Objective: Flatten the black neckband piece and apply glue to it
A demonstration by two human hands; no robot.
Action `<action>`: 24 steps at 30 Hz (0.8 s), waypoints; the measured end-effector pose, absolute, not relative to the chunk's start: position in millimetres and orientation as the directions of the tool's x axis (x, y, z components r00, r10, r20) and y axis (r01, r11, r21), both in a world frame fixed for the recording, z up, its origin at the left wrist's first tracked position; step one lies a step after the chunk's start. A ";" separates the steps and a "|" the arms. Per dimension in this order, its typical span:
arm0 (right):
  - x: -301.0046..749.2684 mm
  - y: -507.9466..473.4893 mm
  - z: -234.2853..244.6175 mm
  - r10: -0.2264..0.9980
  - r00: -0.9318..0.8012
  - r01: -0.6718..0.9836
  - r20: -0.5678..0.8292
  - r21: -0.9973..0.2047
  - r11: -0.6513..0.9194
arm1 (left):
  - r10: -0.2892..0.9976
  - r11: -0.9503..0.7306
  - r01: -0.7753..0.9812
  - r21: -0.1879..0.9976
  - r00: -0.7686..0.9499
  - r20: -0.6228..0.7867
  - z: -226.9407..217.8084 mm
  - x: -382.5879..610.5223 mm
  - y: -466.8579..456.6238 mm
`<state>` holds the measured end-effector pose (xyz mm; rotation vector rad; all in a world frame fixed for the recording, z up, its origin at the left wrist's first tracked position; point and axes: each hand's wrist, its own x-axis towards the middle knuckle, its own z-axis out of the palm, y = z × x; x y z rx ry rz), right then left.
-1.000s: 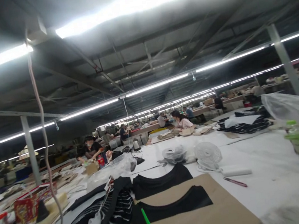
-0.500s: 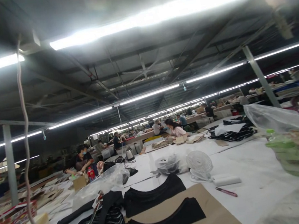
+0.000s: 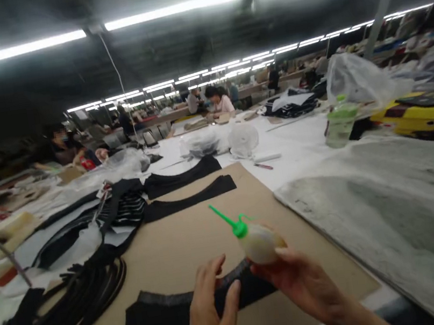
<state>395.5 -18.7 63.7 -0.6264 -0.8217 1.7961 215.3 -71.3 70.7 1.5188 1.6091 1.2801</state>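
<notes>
One glue bottle [image 3: 258, 240], green nozzle, gripped in right hand [image 3: 300, 280] above the cardboard sheet [image 3: 180, 244]. Left hand [image 3: 209, 315], fingers loosely spread, rests on one black fabric piece [image 3: 159, 323] just left of bottle. Two more black pieces [image 3: 190, 199] farther up the cardboard.

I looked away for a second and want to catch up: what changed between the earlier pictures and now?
The view tipped down from the ceiling lights. Both hands came into sight: the right hand holds a green-nozzled squeeze bottle, the left hand rests on a black fabric piece. The brown cardboard sheet and small white fan stayed put.
</notes>
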 end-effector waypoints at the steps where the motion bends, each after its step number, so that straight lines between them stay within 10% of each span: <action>1: 402.7 -16.6 57.4 0.948 -0.304 -0.592 -0.095 -0.761 -0.266 | 0.962 -0.156 0.534 0.831 -0.109 0.251 52.9 210.7 -70.7; 11: 461.5 -2.9 35.4 0.984 0.019 -0.455 -0.175 -0.878 -0.147 | 0.895 -0.343 0.931 0.122 0.285 0.343 -27.6 214.0 -79.0; 24: 489.0 17.8 39.9 0.989 0.142 -0.164 -0.028 -0.986 -0.005 | 0.894 -0.437 0.850 0.296 0.375 0.244 5.7 284.3 -19.1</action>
